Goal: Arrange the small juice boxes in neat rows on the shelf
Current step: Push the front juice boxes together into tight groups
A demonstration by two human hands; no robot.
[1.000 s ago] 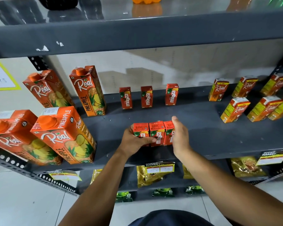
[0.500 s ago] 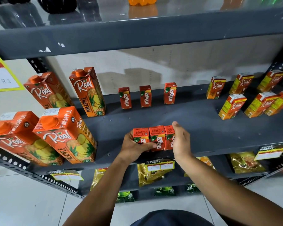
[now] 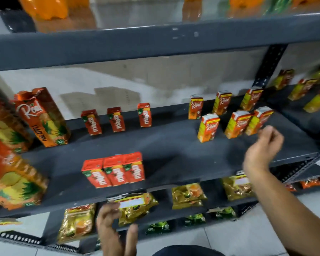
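Note:
Three small red Maaza juice boxes [image 3: 115, 169] stand pressed side by side near the front of the dark grey shelf [image 3: 174, 154]. Three more Maaza boxes [image 3: 115, 121] stand spaced apart at the back. Several small orange-and-yellow Real juice boxes [image 3: 235, 115] stand loosely in two rows at the right. My right hand [image 3: 262, 146] hovers just in front of those Real boxes, fingers loosely curled, holding nothing. My left hand [image 3: 115, 231] hangs low below the shelf edge with fingers spread and empty. The image is motion-blurred.
Large Real pineapple cartons [image 3: 42, 117] fill the shelf's left side. Gold snack packets [image 3: 187, 195] and green packets lie on the lower shelf. Orange bottles [image 3: 44, 6] stand on the shelf above. A perforated upright post [image 3: 270, 65] rises at right, with more small boxes beyond it.
Both hands let go of the three front Maaza boxes. My right hand moved right toward the Real boxes, my left dropped below the shelf. The view swung right.

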